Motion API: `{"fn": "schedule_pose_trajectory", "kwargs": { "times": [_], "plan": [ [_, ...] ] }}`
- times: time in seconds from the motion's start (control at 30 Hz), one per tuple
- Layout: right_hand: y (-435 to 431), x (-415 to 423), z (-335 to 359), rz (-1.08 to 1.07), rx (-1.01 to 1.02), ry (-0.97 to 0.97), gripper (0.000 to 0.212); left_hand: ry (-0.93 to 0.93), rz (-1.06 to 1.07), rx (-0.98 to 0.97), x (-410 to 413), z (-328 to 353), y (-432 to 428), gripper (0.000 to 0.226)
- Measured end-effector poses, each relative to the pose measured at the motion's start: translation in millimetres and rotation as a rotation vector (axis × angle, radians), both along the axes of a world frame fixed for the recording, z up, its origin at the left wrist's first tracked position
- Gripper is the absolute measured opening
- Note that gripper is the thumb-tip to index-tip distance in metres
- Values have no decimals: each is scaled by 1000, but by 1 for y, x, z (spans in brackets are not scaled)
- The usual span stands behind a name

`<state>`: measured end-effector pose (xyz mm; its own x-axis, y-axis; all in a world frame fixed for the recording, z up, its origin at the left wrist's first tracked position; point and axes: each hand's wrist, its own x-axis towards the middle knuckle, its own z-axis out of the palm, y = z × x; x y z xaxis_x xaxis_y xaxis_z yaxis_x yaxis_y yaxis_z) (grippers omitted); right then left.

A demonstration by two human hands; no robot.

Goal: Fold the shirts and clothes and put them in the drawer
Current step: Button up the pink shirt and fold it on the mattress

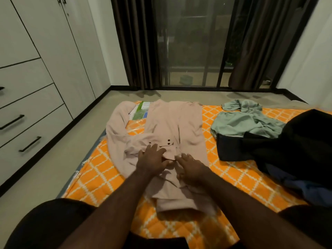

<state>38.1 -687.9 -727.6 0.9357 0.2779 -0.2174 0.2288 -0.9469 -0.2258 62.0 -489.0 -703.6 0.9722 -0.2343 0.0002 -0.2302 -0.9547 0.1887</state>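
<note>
A pink shirt (172, 126) lies spread on an orange checked mat (233, 169) on the floor (45, 169), its body running from the centre of the view toward 12 o'clock and one long sleeve curving out toward 10 o'clock. Two dark buttons show on a cuff folded across the middle of the shirt.

Both hands rest on the shirt at the centre of the view, side by side and close together. The left hand (150, 159) lies flat on the cloth just below the buttoned cuff, its fingers spread and nearly straight, holding nothing. The right hand (191, 165) sits just at its 3 o'clock, palm down on the cloth with fingers lightly bent; whether they pinch a fold I cannot tell.

At 2 o'clock from the hands a crumpled green garment (246, 121) lies on the mat. Just beside it, toward 3 o'clock, is a heap of black clothes (296, 141), with blue cloth (305, 187) showing at its near edge. A plastic packet (142, 110) with green print sits at 11 o'clock, partly under the pink shirt.

A white wardrobe with drawers (30, 112), shut and fitted with dark bar handles, stands at 9 o'clock. Dark curtains (140, 42) frame a glass door (194, 42) at 12 o'clock.
</note>
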Motion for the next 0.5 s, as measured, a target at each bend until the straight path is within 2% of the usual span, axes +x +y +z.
{"fn": "schedule_pose_trajectory", "kwargs": {
  "times": [0.13, 0.23, 0.4, 0.5],
  "plan": [
    [5, -18, 4, -50, 4, 75, 85, 31, 112, -38, -21, 5, 20, 54],
    [4, -27, 15, -24, -37, 116, 85, 18, 164, -64, -26, 10, 27, 49],
    [6, -38, 19, 45, -111, 107, 75, -78, 117, 47, -18, 16, 25, 61],
    [13, -35, 24, 73, -74, 78, 68, -28, 35, 178, -13, 18, 26, 51]
  ]
}}
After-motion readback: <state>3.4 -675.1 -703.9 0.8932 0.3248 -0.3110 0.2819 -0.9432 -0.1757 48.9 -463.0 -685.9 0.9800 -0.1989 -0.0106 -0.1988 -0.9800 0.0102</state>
